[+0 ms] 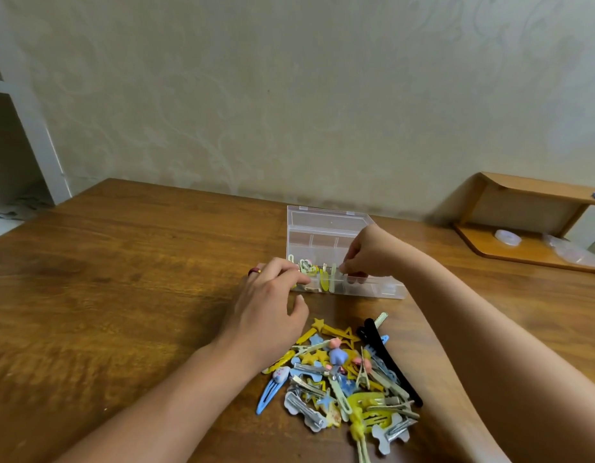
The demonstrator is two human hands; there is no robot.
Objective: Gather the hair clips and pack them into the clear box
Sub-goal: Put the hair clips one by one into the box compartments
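Note:
A clear plastic box (326, 225) with its lid up stands on the wooden table, and a few yellow and pale green clips (324, 279) stand upright in its near left compartments. My left hand (266, 302) rests against the box's left front corner with its fingers at the rim. My right hand (366, 252) reaches over the box, its fingertips pinching the top of a pale green clip (333, 279) in a compartment. A heap of hair clips (349, 379) in yellow, blue, silver and black lies on the table near me.
A long black clip (386, 355) lies on the heap's right side. At the back right a low wooden shelf (523, 248) carries a clear tape roll (508, 237) and plastic bags. Patterned wall behind; a white shelf unit (28, 128) stands at the left.

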